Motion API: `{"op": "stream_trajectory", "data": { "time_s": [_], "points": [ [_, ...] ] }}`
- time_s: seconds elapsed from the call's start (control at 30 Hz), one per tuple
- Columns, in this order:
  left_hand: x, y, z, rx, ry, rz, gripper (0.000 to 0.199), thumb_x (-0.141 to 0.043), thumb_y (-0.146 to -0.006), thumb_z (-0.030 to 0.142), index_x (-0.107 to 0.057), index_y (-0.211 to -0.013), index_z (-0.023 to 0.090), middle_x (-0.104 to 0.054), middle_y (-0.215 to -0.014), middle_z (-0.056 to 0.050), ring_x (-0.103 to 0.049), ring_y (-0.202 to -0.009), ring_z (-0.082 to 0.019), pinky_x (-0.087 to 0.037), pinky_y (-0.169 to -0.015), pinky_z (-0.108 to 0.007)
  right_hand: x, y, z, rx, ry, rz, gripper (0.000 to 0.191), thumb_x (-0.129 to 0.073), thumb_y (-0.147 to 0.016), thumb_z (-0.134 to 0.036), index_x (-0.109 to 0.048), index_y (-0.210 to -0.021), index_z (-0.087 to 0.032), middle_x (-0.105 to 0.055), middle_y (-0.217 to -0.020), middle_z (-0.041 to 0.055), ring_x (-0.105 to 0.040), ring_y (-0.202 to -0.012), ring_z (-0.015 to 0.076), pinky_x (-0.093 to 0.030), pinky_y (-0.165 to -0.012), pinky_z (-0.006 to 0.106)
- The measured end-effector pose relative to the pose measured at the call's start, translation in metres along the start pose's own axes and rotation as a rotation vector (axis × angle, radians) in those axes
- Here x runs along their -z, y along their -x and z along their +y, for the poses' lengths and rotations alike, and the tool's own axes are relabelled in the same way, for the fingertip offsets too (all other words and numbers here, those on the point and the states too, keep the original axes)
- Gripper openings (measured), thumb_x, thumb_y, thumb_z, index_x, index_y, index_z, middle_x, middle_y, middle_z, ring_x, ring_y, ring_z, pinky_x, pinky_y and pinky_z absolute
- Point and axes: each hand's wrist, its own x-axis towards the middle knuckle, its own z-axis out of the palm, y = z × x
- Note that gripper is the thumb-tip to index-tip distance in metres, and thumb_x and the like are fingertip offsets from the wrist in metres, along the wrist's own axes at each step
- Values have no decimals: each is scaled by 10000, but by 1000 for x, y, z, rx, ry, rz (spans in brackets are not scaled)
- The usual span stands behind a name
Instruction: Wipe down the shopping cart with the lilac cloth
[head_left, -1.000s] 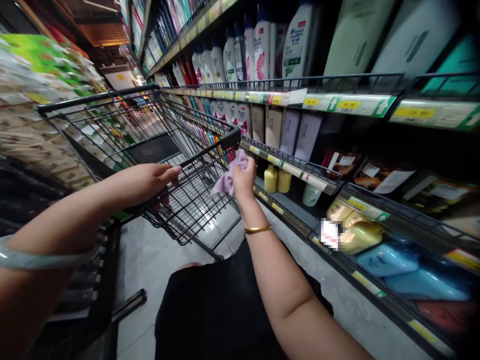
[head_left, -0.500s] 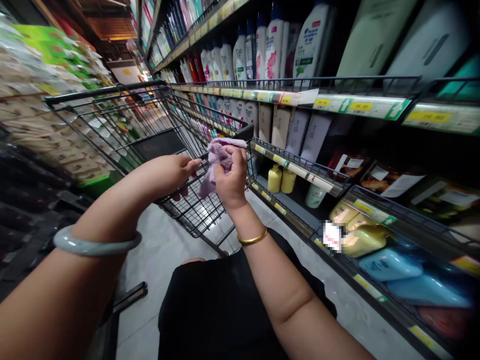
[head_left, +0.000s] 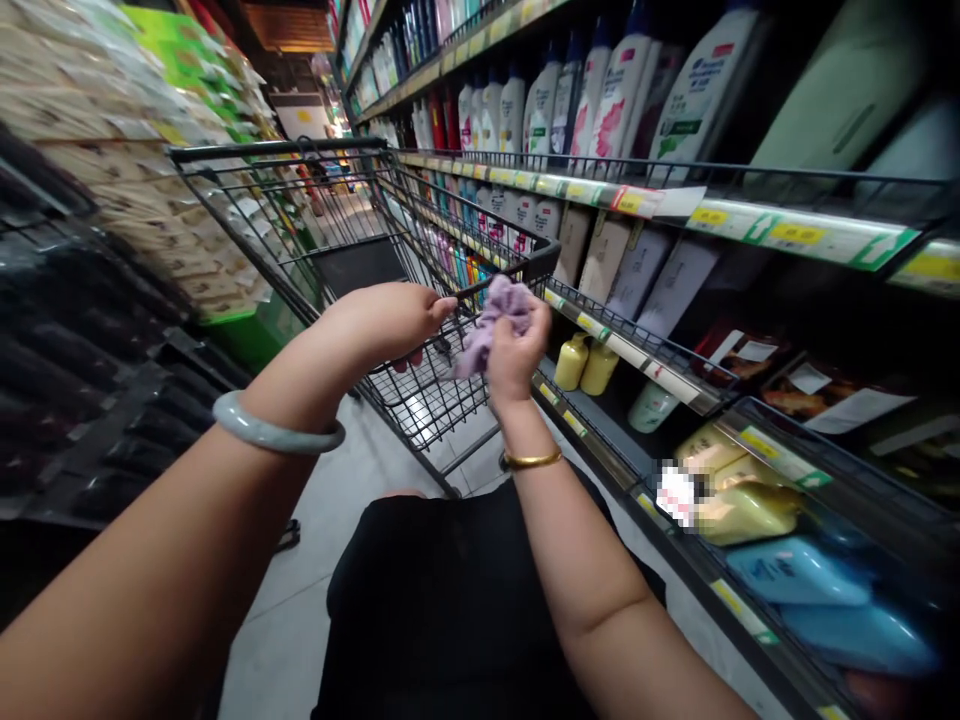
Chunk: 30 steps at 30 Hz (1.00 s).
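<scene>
A black wire shopping cart stands in front of me, tilted in the view. My left hand, with a pale bangle on its wrist, is closed round the cart's near top rail. Just to the right, my right hand grips a crumpled light purple cloth at the rail's right part. The cloth hangs down on the left of my right fingers and hides a piece of the rail. A gold bangle circles my right wrist.
Shelves of shampoo bottles run along the right, with price strips on their edges. Lower down lie yellow and blue bottles. Stacked packages and dark packs fill the left side. Grey floor tiles show under the cart.
The cart, shelves and both hands appear further right in the view. The purple cloth is more bunched, its flat upper fold no longer showing over my right hand.
</scene>
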Motion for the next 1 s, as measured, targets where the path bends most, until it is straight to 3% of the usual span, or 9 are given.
{"op": "stream_trajectory", "data": {
  "time_s": [0.07, 0.13, 0.27, 0.37, 0.6, 0.67, 0.83, 0.9, 1.0],
  "points": [
    [0, 1, -1, 3, 17, -5, 595, -274, -1046, 594, -698, -1023, 177, -756, -731, -66, -637, -624, -195, -453, -721, -325, 5, -10, 15, -126, 39, 109, 304, -466, -831, -177, -520, -1126, -223, -589, -1180, 87, -594, -1151, 216, -463, -1161, 520],
    [0, 0, -2, -2, 19, -4, 619, -272, -1035, 608, -715, -1026, 175, -754, -741, -76, -641, -629, -206, -465, -737, -340, 7, -9, 17, -115, 66, 134, 293, -465, -835, -194, -513, -1122, -222, -600, -1153, 82, -600, -1128, 215, -469, -1155, 516],
    [0, -6, -1, -19, 12, 5, 580, -313, -1016, 581, -744, -1047, 195, -751, -781, -95, -684, -668, -240, -484, -734, -352, -6, 28, -17, 174, -19, -81, 252, -513, -867, -210, -538, -1115, -246, -601, -1130, 71, -630, -1081, 203, -550, -1038, 429],
    [-1, -8, 0, -3, 44, -25, 556, -320, -1015, 554, -749, -1116, 216, -757, -805, -95, -713, -694, -256, -501, -753, -354, -12, 42, -26, 249, -54, -157, 222, -556, -848, -213, -568, -1067, -247, -602, -1088, 61, -634, -1055, 199, -553, -1013, 399],
    [-3, -9, 1, -10, -24, 23, 661, -261, -1022, 622, -765, -1118, 206, -752, -776, -101, -724, -768, -276, -508, -813, -355, 11, -6, 26, -322, 56, 152, 299, -479, -777, -154, -524, -1069, -198, -623, -1090, 78, -617, -999, 201, -516, -1070, 464],
    [-3, -10, 2, -27, -31, 33, 647, -265, -1027, 604, -764, -1083, 195, -756, -783, -102, -716, -719, -258, -502, -766, -339, 8, 3, 12, -228, 26, 92, 300, -488, -802, -168, -528, -1097, -204, -624, -1125, 83, -625, -1036, 202, -528, -1061, 449],
    [1, -8, 2, -75, 11, -60, 540, -300, -1033, 497, -738, -1102, 188, -778, -841, -92, -694, -619, -214, -481, -680, -309, -5, 32, -24, 289, -117, -203, 221, -596, -826, -225, -584, -1046, -248, -613, -1108, 51, -621, -1128, 211, -526, -1070, 416],
    [1, -7, 1, -68, -19, -32, 577, -280, -1032, 538, -737, -1085, 190, -773, -807, -88, -692, -635, -218, -476, -693, -314, 0, 24, -10, 207, -123, -117, 231, -593, -789, -226, -582, -1019, -240, -606, -1053, 40, -618, -1066, 208, -527, -1048, 425],
    [0, -8, -2, -59, -54, 16, 645, -245, -1026, 599, -745, -1059, 193, -762, -762, -86, -690, -668, -229, -473, -722, -319, 10, 6, 19, -117, -47, 108, 254, -525, -760, -231, -556, -1012, -224, -603, -1003, 32, -591, -945, 190, -520, -1026, 460]
  ]
}}
